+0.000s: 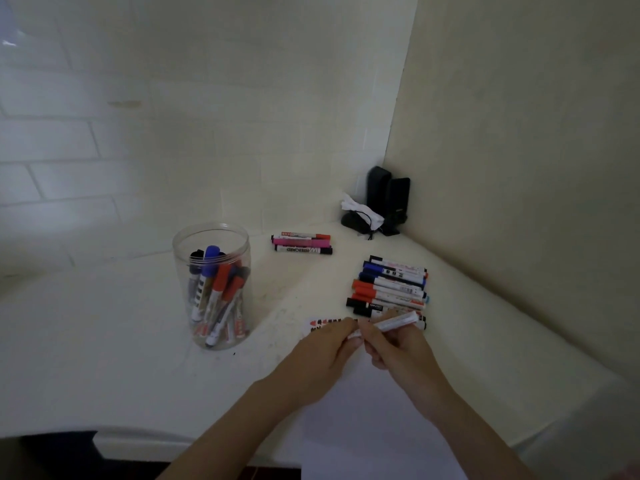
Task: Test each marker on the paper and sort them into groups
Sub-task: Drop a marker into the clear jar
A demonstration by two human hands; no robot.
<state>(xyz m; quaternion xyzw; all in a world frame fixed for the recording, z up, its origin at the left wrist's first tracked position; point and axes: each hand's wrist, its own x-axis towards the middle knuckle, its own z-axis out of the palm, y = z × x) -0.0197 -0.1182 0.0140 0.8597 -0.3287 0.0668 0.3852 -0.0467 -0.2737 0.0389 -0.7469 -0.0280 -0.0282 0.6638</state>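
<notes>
Markers with red, blue and black caps stand jumbled in a clear plastic jar (212, 285) on the pale matte surface (104, 341). Three markers (302, 244) lie side by side beyond. Over smooth white paper (374, 427), the left hand (327, 355) pinches one end of a white cylindrical marker (396, 321); the right hand (398, 351) curls round its barrel. A row of sorted markers (389, 289) lies just behind.

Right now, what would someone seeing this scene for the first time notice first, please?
Probably the two hands meeting at the centre: the right hand grips a white marker while the left hand pinches its near end, over the paper. Next, the clear jar of markers standing to the left, and the large row of sorted markers lying to the right.
</notes>
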